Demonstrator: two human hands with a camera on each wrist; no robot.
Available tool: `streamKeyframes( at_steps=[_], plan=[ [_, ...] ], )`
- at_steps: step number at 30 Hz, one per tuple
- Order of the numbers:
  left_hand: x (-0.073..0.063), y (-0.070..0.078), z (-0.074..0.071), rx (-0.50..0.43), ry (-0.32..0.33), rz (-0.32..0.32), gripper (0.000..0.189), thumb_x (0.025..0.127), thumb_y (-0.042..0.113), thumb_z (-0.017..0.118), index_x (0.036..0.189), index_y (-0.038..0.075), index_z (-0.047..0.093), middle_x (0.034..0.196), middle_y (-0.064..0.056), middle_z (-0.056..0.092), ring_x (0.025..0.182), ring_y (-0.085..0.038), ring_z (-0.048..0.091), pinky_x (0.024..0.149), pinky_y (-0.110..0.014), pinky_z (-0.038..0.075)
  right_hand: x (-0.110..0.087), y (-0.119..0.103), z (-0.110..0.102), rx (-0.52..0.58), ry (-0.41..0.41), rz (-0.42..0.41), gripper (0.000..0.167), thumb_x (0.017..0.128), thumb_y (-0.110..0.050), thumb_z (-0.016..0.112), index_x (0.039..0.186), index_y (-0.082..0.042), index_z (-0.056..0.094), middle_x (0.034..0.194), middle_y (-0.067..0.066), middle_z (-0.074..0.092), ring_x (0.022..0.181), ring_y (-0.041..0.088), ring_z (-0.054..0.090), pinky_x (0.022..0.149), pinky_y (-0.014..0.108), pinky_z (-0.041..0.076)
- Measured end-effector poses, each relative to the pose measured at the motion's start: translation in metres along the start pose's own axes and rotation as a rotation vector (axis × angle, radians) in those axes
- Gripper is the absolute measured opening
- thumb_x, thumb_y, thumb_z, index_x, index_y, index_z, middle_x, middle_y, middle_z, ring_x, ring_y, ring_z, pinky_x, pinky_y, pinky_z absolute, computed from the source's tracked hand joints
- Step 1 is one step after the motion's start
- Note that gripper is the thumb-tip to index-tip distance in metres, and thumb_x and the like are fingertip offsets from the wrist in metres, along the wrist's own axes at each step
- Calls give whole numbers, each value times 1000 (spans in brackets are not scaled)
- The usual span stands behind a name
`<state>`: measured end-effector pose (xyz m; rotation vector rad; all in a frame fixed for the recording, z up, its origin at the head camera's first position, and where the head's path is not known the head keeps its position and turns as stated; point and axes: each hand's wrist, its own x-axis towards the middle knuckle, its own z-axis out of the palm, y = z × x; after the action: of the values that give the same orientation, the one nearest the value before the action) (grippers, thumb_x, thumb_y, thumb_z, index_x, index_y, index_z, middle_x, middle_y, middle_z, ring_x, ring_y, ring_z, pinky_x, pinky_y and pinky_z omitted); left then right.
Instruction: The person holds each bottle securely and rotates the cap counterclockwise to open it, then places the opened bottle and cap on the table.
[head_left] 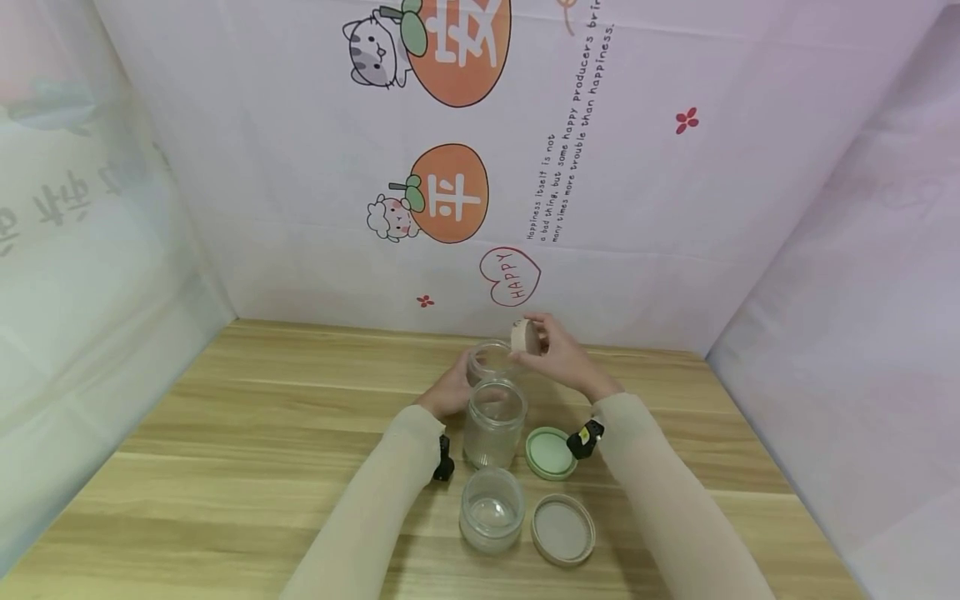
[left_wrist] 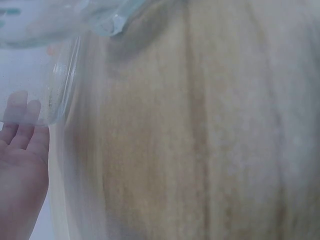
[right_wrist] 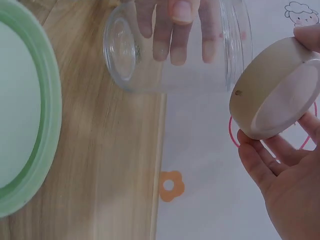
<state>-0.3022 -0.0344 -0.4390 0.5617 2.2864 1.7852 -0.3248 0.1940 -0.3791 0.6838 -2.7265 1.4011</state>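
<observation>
Three clear glass jars line up front to back in the head view. My left hand (head_left: 452, 387) grips the farthest glass jar (head_left: 489, 360) from its left side; its fingers show through the glass in the right wrist view. Above and to the right of that jar's mouth, my right hand (head_left: 558, 360) pinches a beige lid (right_wrist: 267, 85) by its rim, tilted on edge and apart from the jar. Nearer stand the middle glass jar (head_left: 491, 433) and the shorter front glass jar (head_left: 491, 521), both without lids.
A green lid (head_left: 551, 452) lies right of the middle jar, under my right wrist. Another beige lid (head_left: 562, 530) lies right of the front jar. Behind the wooden table (head_left: 225, 467) hangs a printed white cloth (head_left: 315, 250), with more cloth at both sides.
</observation>
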Motion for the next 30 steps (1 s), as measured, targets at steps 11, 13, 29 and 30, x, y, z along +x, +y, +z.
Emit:
streamKeyframes(
  at_steps=[11, 13, 29, 30],
  plan=[
    [13, -23, 2, 32, 10, -22, 100, 79, 31, 88, 154, 17, 24, 151, -14, 38, 139, -30, 38, 114, -51, 31, -6, 6, -6, -5, -3, -12, 85, 88, -36, 79, 155, -13, 31, 139, 17, 47, 117, 36, 55, 102, 49, 46],
    [15, -26, 1, 28, 11, -21, 100, 79, 30, 88, 154, 18, 24, 151, -12, 39, 138, -29, 39, 114, -50, 31, -6, 8, -6, -2, -5, -19, 86, 88, -34, 79, 155, -12, 30, 140, 18, 45, 117, 37, 55, 102, 49, 46],
    [14, -25, 2, 58, 27, -30, 101, 79, 32, 88, 155, 18, 24, 149, -12, 42, 137, -29, 40, 114, -51, 30, -12, 21, -10, 4, -6, -45, 78, 86, -22, 82, 147, 1, 38, 137, 24, 46, 105, 32, 58, 94, 51, 49],
    [14, -25, 2, 56, 27, -29, 101, 79, 32, 88, 155, 18, 24, 149, -13, 42, 137, -29, 40, 114, -51, 30, -13, 22, -10, 3, -7, -46, 78, 86, -22, 82, 147, 1, 39, 137, 24, 46, 105, 33, 58, 94, 51, 49]
  ],
)
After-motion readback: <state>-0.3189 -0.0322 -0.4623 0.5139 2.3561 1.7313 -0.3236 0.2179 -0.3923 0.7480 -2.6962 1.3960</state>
